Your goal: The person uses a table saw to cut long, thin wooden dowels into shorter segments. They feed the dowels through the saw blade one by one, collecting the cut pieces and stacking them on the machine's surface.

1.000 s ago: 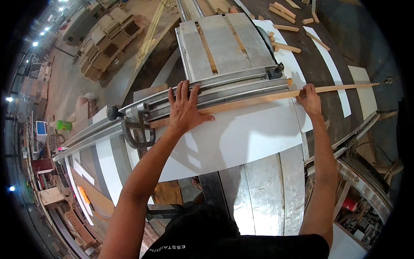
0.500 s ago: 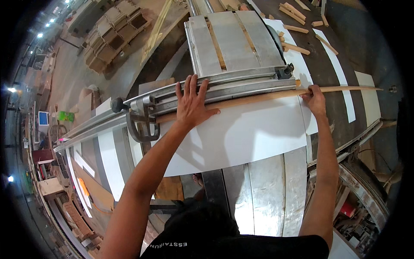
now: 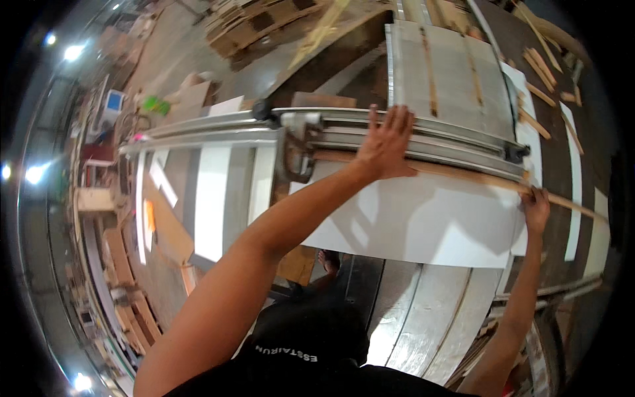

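Observation:
A large white panel (image 3: 423, 218) lies flat on a metal saw table (image 3: 423, 317). Along its far edge runs a long thin wooden strip (image 3: 463, 175), set against a grey metal fence rail (image 3: 344, 129). My left hand (image 3: 387, 142) lies flat, fingers spread, on the strip and the rail near the middle. My right hand (image 3: 536, 208) rests on the panel's right edge, fingers touching the strip where it sticks out past the panel. Whether the right hand grips the strip is unclear.
A dark clamp-like handle (image 3: 294, 155) hangs on the rail left of my left hand. Beyond the rail lies a grey table extension (image 3: 450, 73). White boards (image 3: 211, 198) lean at left. Wood offcuts (image 3: 542, 86) lie on the dark floor at right. Stacked pallets (image 3: 258, 23) stand far back.
The view has swung, so the table sits further right and tilted. My left hand stays on the strip and rail; my right hand has stayed at the strip's right end.

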A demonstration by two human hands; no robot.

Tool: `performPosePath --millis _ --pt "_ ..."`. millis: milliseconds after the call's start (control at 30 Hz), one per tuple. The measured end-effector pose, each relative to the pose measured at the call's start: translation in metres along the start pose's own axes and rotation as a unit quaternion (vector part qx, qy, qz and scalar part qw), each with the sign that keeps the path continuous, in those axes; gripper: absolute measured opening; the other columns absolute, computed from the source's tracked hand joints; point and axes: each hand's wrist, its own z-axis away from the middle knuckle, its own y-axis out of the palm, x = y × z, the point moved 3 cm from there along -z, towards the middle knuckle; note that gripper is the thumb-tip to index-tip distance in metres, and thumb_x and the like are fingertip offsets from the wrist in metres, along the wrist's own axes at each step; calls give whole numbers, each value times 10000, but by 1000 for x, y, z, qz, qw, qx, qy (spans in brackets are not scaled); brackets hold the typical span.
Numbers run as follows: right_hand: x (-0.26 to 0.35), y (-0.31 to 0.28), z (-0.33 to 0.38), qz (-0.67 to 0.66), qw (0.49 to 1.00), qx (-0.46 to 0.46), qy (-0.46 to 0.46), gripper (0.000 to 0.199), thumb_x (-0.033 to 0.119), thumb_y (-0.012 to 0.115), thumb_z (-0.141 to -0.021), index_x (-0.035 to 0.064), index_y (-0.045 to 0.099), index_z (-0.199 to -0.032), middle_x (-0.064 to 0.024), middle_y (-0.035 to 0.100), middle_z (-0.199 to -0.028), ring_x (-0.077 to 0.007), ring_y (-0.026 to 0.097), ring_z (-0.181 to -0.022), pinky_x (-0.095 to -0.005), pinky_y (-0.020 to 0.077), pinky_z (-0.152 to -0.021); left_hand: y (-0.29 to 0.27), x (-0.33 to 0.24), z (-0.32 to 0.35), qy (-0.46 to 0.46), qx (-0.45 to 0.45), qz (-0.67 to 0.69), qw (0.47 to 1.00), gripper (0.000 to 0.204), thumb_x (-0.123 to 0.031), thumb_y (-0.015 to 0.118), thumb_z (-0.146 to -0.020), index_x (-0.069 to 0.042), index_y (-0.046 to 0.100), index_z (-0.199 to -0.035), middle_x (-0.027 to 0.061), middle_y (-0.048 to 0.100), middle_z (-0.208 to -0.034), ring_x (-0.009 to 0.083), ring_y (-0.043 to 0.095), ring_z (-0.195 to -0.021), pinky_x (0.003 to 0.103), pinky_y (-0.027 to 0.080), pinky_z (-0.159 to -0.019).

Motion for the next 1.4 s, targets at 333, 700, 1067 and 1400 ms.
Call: performPosePath --millis 333,700,1067,1400 --pt "26 -1 -10 62 997 53 10 419 154 779 -852 -30 667 -1211 -155 611 -1080 -313 635 -989 -387 526 -880 -7 3 12 17 28 -15 999 1095 -688 724 -710 -44 338 -1507 261 357 -1453 407 305 -1399 713 172 -1126" --pt "15 -6 -1 53 995 57 55 417 182 788 -837 11 682 -1202 -164 639 -1148 -301 660 -966 -385 541 -859 25 -7 18 42 36 12 998 893 -663 671 -788 -40 492 -1403 155 471 -1371 353 435 -1284 541 315 -1085" --pt "61 -21 -12 44 998 39 -20 379 200 793 -820 -12 708 -1123 -120 654 -1025 -302 685 -851 -397 563 -778 14 -26 2 0 -29 18 999 899 -668 766 -668 -8 556 -1242 110 553 -1171 287 519 -1102 445 379 -942" --pt "-24 -59 -28 229 970 85 -22 437 326 701 -903 77 662 -1260 -107 633 -1313 -318 579 -1224 -435 488 -1026 11 -20 4 9 -46 11 999 884 -640 803 -641 -19 539 -1212 113 541 -1122 304 523 -1066 452 380 -923"
